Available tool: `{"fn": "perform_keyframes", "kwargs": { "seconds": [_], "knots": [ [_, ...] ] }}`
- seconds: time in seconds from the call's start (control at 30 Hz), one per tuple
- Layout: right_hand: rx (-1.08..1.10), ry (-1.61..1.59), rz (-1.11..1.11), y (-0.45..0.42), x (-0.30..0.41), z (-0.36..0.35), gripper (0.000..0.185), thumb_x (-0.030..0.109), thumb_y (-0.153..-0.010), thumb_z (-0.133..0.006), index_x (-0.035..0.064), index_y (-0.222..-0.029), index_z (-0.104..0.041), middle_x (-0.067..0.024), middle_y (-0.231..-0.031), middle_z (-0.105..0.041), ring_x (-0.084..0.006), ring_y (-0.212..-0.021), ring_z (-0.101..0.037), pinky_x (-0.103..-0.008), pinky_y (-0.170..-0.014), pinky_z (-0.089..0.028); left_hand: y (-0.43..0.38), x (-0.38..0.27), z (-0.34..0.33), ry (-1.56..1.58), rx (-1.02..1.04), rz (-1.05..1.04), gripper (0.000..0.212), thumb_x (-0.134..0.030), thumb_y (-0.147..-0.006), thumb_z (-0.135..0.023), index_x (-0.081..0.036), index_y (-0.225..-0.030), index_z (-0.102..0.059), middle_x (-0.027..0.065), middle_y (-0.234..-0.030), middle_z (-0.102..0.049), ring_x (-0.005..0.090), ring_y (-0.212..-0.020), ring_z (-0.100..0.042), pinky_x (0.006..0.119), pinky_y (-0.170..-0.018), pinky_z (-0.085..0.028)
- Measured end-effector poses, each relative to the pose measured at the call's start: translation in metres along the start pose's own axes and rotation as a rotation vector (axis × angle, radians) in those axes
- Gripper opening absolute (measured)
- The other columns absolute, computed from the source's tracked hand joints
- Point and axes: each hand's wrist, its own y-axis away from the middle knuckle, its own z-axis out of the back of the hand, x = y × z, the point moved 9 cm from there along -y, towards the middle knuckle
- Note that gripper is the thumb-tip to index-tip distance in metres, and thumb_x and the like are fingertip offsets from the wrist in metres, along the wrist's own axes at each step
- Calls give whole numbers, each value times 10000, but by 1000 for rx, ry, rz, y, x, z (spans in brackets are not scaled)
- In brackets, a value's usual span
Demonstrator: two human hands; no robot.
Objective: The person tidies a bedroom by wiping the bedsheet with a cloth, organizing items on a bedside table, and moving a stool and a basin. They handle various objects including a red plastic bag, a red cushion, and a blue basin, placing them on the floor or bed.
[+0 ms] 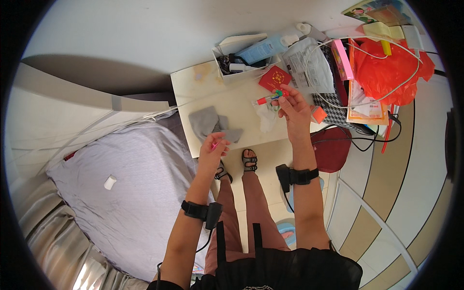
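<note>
My right hand (294, 105) holds a multicolour pen (270, 98) with a red end and a green and red top, above the right part of a pale table (239, 139). A red booklet (274, 78) lies just beyond the pen, and a crumpled clear plastic wrapper (266, 117) lies below it. My left hand (214, 148) is at the table's front edge with a small pink item (215, 146) between its fingers; what it is cannot be told. Beside the left hand, a folded grey cloth (204, 121) lies on the table.
An open white box (243, 76) holds a blue bottle (261, 49) and small items. At the right are a grey plastic mailer (308, 65), a pink box (342, 59), a red plastic bag (380, 76), an orange box (318, 114) and loose cables. A bed (123, 188) stands left, a dark red stool (331, 150) right.
</note>
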Motion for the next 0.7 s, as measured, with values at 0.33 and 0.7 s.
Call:
{"fn": "perform_keyframes", "kwargs": {
  "seconds": [0.33,0.7],
  "knots": [
    [19,-102,129,-9,30,-56,357,90,-856,-641,-7,-1174,-511,-105,-1047,-633,-157,-844,-639,-226,-582,-434,0,7,0,27,9,24,228,-167,-924,-523,-78,-1133,-551,25,-930,-621,87,-780,-565,230,-708,-459],
    [-428,532,460,-21,57,18,176,121,-838,-634,18,-979,-619,-55,-839,-661,-99,-697,-605,-233,-595,-464,2,14,14,43,-12,26,218,-173,-943,-487,-81,-1132,-547,30,-948,-623,87,-769,-567,227,-701,-456]
  ]
}}
